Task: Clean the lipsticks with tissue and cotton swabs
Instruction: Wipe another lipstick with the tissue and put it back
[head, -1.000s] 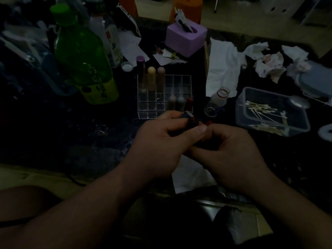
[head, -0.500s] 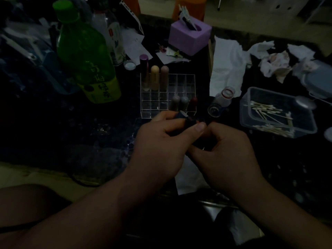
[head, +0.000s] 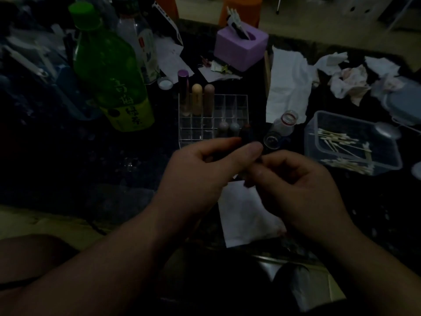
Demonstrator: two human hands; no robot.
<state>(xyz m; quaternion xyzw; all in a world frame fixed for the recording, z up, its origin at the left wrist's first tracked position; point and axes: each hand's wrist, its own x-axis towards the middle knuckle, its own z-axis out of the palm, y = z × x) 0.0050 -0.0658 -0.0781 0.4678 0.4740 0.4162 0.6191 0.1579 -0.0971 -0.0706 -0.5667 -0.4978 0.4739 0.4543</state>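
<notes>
Dark plastic lipstick tube (head: 247, 135) is sitting dead centre, left hand (head: 205, 169) pinching it between thumb and forefinger, right hand (head: 300, 185) curling round its base. Probably opening it for wiping; next is calling for white cotton swabs (head: 337, 137) at three o'clock.
</notes>
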